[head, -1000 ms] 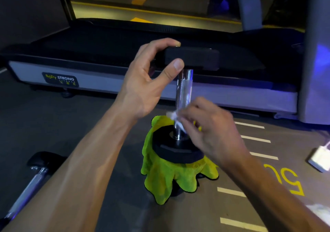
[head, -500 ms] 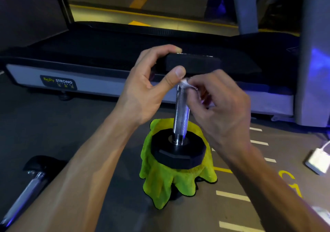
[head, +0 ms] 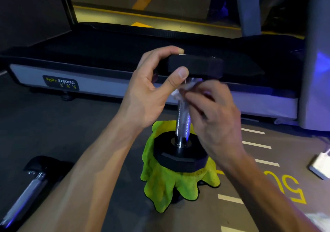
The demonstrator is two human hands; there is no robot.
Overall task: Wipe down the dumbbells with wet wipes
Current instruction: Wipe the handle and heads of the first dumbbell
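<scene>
dumbbell (head: pixel 182 124) upright on a green cloth (head: pixel 171 185) on the floor. left hand (head: pixel 151 92) grips the top weight head, steadying it. right hand (head: pixel 212 117) pinches a wet wipe (head: pixel 175 93) against the upper handle. advice: wrap wipe fully round the knurling, stroke full length, keep top steady.

A dumbbell (head: pixel 184 117) stands upright on one end, its lower black weight head resting on a bright green cloth (head: pixel 171 187) draped over something hidden on the floor. Its ridged metal handle rises straight up to the upper black head. A crumpled white wet wipe (head: pixel 180 92) is pressed around the top of the handle, just under the upper head. A second dumbbell (head: pixel 26 190) lies on its side on the floor at the lower left, partly out of view.
</scene>
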